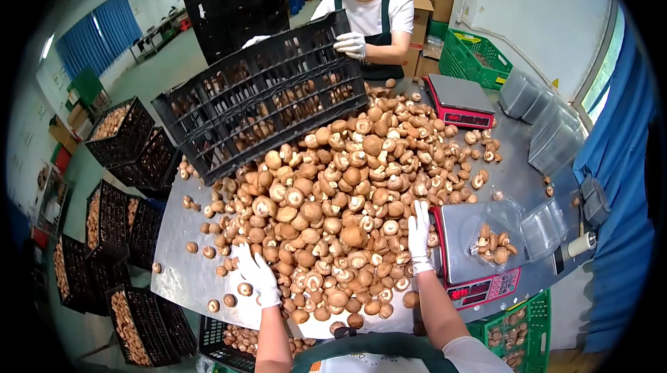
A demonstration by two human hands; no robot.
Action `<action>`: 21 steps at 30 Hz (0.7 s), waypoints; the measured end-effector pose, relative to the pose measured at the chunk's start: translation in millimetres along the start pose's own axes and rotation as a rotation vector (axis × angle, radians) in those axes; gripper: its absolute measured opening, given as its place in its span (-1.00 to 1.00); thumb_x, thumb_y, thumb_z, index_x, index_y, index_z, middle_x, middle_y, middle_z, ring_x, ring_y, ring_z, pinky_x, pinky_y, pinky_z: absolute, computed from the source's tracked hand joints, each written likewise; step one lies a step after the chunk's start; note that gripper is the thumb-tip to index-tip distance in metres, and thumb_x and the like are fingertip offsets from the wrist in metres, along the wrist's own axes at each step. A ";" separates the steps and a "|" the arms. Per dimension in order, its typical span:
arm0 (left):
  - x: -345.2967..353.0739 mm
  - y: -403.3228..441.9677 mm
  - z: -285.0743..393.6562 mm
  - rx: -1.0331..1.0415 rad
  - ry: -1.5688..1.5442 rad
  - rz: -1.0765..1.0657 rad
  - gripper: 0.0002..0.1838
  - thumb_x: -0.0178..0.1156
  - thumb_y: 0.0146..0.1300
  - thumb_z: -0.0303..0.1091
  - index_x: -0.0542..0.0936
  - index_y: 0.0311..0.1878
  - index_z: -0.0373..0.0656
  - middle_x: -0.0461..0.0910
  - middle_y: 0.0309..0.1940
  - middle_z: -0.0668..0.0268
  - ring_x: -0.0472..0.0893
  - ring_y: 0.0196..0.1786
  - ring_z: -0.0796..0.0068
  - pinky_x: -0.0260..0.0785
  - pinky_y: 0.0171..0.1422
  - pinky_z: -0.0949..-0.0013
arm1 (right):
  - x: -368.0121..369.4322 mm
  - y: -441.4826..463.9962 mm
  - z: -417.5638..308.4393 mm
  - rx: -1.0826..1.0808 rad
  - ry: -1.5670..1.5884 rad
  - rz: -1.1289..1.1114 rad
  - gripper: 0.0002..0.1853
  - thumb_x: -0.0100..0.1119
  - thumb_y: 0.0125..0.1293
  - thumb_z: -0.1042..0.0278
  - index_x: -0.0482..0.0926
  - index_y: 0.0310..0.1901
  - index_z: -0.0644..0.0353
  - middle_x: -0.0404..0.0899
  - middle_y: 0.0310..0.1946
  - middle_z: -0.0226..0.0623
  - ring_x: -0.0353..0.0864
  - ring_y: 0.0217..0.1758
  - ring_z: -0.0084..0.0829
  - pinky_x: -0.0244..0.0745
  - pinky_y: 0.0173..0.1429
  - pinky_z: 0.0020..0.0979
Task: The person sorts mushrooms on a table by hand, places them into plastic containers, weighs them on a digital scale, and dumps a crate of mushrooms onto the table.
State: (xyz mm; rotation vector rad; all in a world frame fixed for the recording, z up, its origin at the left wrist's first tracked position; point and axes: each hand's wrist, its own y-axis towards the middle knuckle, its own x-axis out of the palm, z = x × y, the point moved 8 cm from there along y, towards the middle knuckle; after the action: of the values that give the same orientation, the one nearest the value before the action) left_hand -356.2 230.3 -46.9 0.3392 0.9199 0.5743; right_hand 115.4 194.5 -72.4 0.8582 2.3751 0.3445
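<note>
A large heap of brown shiitake mushrooms (347,185) covers the middle of the metal table (184,269). My left hand (257,276), in a white glove, lies against the heap's near left edge with its fingers stretched out. On the heap's right side, my gloved right hand (419,237) rests with fingers extended, beside the red-framed scale (458,206). An open clear plastic box (544,228) sits on that scale, with several mushrooms (495,244) in its left half. Neither hand grips anything that I can see.
Across the table a co-worker (375,18) in white gloves holds a tilted black crate (264,95) with mushrooms inside. A second scale (458,95) and stacked clear boxes (552,126) stand at the right. Mushroom-filled black crates (149,317) line the left; a green crate (538,324) sits below right.
</note>
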 end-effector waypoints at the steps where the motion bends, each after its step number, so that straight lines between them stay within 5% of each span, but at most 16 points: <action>1: -0.1 -0.1 0.8 -0.003 0.013 -0.004 -0.59 -0.01 0.37 -0.39 0.42 0.25 -0.29 0.43 0.23 0.01 0.35 0.33 0.03 0.09 0.43 0.13 | 2.9 -1.0 -2.1 -0.005 -0.043 -0.034 -0.46 0.05 0.36 0.28 0.29 0.35 0.16 0.08 0.42 0.02 -0.04 0.52 -0.02 -0.15 0.53 -0.12; 4: -0.7 0.4 0.8 -0.010 0.019 0.000 -0.61 0.00 0.38 -0.36 0.45 0.22 -0.30 0.43 0.22 -0.02 0.37 0.31 0.03 0.11 0.41 0.14 | 6.7 -10.8 -24.5 -0.010 -0.106 -0.203 -0.42 0.11 0.34 0.24 0.26 0.38 0.09 -0.07 0.47 0.07 -0.12 0.54 0.01 -0.21 0.55 -0.15; 6: 8.6 -1.0 -14.0 -0.045 -0.057 -0.052 -0.55 -0.01 0.39 -0.27 0.39 0.30 -0.20 0.37 0.29 0.06 0.30 0.37 0.07 -0.06 0.49 0.04 | 2.1 -15.9 -47.5 -0.093 -0.212 -0.254 -0.39 0.19 0.27 0.25 0.30 0.36 0.10 -0.09 0.47 0.11 -0.14 0.54 0.05 -0.14 0.52 -0.09; 8: 11.0 -0.5 -19.2 -0.088 -0.064 -0.082 -0.54 0.00 0.39 -0.24 0.39 0.29 -0.22 0.33 0.32 0.04 0.23 0.42 0.08 -0.06 0.47 0.01 | -4.6 -17.2 -72.5 -0.165 -0.386 -0.284 -0.43 0.28 0.19 0.25 0.42 0.26 0.09 0.12 0.38 0.08 0.01 0.48 0.08 -0.02 0.48 -0.10; 11: -2.2 8.6 6.2 0.018 -0.109 -0.030 -0.54 0.04 0.35 -0.27 0.40 0.28 -0.21 0.35 0.31 0.06 0.21 0.42 0.04 -0.06 0.48 0.01 | -8.5 -9.4 -110.6 -0.232 -0.248 -0.259 -0.52 0.28 0.17 0.29 0.51 0.16 0.11 0.37 0.23 -0.03 0.19 0.38 0.03 0.09 0.43 -0.11; 12: -5.6 12.3 23.1 0.060 -0.135 -0.017 -0.54 0.06 0.34 -0.28 0.40 0.27 -0.20 0.36 0.30 0.07 0.22 0.41 0.02 -0.06 0.48 0.01 | -5.3 -6.3 -125.2 -0.253 -0.126 -0.263 -0.59 0.26 0.17 0.33 0.56 0.09 0.09 0.52 0.06 -0.17 0.42 0.21 -0.09 0.29 0.31 -0.21; 14: -6.5 21.4 63.6 0.151 -0.207 -0.018 -0.55 0.14 0.26 -0.36 0.45 0.23 -0.20 0.42 0.24 0.07 0.28 0.37 0.01 0.01 0.46 0.05 | 14.5 -10.5 -153.9 -0.304 -0.094 -0.343 -0.62 0.21 0.18 0.38 0.57 0.07 0.04 0.55 -0.01 -0.23 0.52 0.07 -0.21 0.45 0.15 -0.31; 16: 2.5 26.5 105.5 0.293 -0.340 -0.118 -0.53 0.19 0.22 -0.36 0.47 0.21 -0.18 0.47 0.19 0.09 0.37 0.30 0.06 0.11 0.41 0.07 | 43.2 -23.4 -165.9 -0.444 -0.269 -0.447 -0.57 0.19 0.17 0.39 0.53 0.13 -0.04 0.48 0.07 -0.24 0.55 -0.03 -0.24 0.52 0.00 -0.31; 18: 19.6 29.0 135.9 0.392 -0.448 -0.241 -0.52 0.22 0.18 -0.32 0.49 0.21 -0.12 0.50 0.15 0.13 0.45 0.22 0.11 0.21 0.34 0.08 | 71.2 -36.5 -153.9 -0.399 -0.456 -0.647 -0.50 0.24 0.13 0.41 0.50 0.17 -0.03 0.42 0.17 -0.18 0.51 0.08 -0.17 0.49 0.09 -0.29; 21: 38.4 31.1 172.2 0.479 -0.105 -0.314 -0.41 0.30 0.11 -0.31 0.45 0.26 -0.01 0.44 0.24 0.26 0.39 0.26 0.23 0.17 0.30 0.17 | 73.3 -37.4 -152.5 -0.444 -0.440 -0.624 -0.45 0.30 0.06 0.41 0.49 0.16 -0.03 0.39 0.19 -0.17 0.47 0.11 -0.14 0.46 0.13 -0.27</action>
State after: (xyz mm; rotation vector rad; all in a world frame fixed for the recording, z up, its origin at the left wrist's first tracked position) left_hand -206.5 272.3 42.1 0.6347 0.9801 0.0398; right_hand -40.9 207.2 1.3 -0.0310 1.9144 0.3572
